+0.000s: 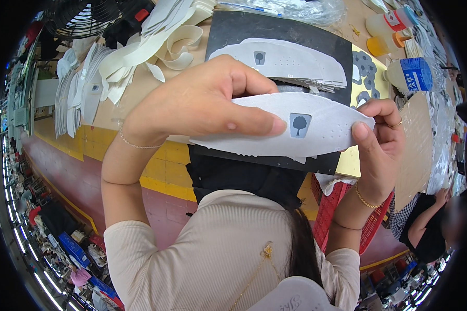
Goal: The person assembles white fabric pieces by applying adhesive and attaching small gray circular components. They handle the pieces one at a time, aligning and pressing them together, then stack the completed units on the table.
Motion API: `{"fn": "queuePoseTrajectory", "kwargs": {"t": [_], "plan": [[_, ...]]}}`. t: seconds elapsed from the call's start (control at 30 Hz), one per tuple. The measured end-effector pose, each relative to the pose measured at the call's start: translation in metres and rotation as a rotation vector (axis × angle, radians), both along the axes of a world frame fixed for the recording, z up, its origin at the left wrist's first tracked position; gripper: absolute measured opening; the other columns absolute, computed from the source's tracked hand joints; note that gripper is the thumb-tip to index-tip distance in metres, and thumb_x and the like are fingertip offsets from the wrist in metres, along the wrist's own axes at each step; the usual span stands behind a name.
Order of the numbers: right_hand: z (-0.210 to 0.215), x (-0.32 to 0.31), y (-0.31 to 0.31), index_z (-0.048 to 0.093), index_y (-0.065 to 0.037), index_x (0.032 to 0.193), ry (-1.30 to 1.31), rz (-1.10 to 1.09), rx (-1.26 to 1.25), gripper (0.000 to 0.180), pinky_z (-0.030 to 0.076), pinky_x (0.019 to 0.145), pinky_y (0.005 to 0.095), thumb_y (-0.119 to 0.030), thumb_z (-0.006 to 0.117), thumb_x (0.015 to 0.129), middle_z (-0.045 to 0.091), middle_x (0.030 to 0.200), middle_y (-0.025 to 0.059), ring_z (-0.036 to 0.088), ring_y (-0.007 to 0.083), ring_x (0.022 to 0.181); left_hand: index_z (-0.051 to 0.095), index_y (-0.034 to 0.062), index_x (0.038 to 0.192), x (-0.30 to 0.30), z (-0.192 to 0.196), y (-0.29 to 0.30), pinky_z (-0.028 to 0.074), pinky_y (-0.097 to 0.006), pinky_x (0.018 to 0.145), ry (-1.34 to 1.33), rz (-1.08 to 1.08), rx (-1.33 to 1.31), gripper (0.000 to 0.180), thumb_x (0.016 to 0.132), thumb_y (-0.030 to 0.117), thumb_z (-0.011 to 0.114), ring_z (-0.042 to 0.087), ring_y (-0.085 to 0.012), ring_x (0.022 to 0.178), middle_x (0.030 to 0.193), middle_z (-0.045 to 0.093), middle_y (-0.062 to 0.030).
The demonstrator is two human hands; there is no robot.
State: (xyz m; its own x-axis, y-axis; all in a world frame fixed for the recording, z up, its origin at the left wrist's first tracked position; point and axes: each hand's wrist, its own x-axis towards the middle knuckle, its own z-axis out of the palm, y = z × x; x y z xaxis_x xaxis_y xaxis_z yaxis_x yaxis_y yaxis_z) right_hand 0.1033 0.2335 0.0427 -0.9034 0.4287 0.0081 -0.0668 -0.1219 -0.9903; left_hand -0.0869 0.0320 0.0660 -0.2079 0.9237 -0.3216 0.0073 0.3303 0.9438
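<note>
Between my two hands is a long white cut panel with a small grey tree patch and rows of tiny holes. My left hand presses its thumb on the front of the panel, left of the patch, with the fingers behind it. At the right tip, my right hand pinches the panel between thumb and fingers. Just beyond lies a stack of similar white panels, the top one bearing the same tree patch, on a black board.
At the far left stand a black fan, curled cream strips and stacked pieces. On the right are a yellow sheet with grey cutouts and several bottles. A red basket sits below the table. Another person is at the right.
</note>
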Motion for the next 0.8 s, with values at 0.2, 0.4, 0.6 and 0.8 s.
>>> {"fn": "queuePoseTrajectory", "kwargs": {"t": [0.2, 0.4, 0.6, 0.8], "plan": [[0.003, 0.004, 0.002, 0.057, 0.001, 0.104, -0.017, 0.042, 0.004, 0.026, 0.055, 0.072, 0.0248, -0.006, 0.074, 0.085, 0.061, 0.097, 0.0073, 0.063, 0.0118, 0.084, 0.072, -0.0013, 0.09, 0.006, 0.002, 0.0, 0.04, -0.022, 0.06, -0.02, 0.042, -0.004, 0.026, 0.083, 0.024, 0.073, 0.05, -0.0034, 0.066, 0.071, 0.061, 0.0028], [0.024, -0.012, 0.02, 0.059, 0.001, 0.122, -0.192, 0.325, 0.255, 0.046, 0.047, 0.092, 0.0299, -0.01, 0.077, 0.082, 0.065, 0.098, 0.0058, 0.062, 0.0141, 0.097, 0.072, 0.0003, 0.087, 0.003, 0.004, 0.006, 0.037, -0.021, 0.053, -0.017, -0.079, -0.048, 0.024, 0.083, 0.024, 0.07, 0.049, -0.003, 0.058, 0.064, 0.056, 0.0047], [0.041, -0.044, 0.024, 0.068, 0.002, 0.096, -0.315, 0.743, 0.494, 0.026, 0.048, 0.078, 0.0264, -0.016, 0.078, 0.081, 0.067, 0.086, 0.0057, 0.062, 0.0118, 0.085, 0.072, 0.0021, 0.085, 0.009, 0.015, 0.01, 0.037, -0.022, 0.051, 0.054, -0.086, -0.149, 0.024, 0.082, 0.025, 0.07, 0.049, -0.0036, 0.055, 0.06, 0.056, 0.0029], [0.056, -0.05, 0.015, 0.064, 0.001, 0.089, -0.566, 0.753, 0.383, 0.022, 0.045, 0.067, 0.0224, -0.015, 0.077, 0.083, 0.064, 0.079, -0.0002, 0.054, 0.0052, 0.074, 0.07, 0.0016, 0.082, 0.013, 0.017, 0.009, 0.039, -0.022, 0.05, 0.047, -0.047, -0.145, 0.021, 0.081, 0.022, 0.07, 0.051, -0.0037, 0.054, 0.06, 0.058, 0.0023]]}}
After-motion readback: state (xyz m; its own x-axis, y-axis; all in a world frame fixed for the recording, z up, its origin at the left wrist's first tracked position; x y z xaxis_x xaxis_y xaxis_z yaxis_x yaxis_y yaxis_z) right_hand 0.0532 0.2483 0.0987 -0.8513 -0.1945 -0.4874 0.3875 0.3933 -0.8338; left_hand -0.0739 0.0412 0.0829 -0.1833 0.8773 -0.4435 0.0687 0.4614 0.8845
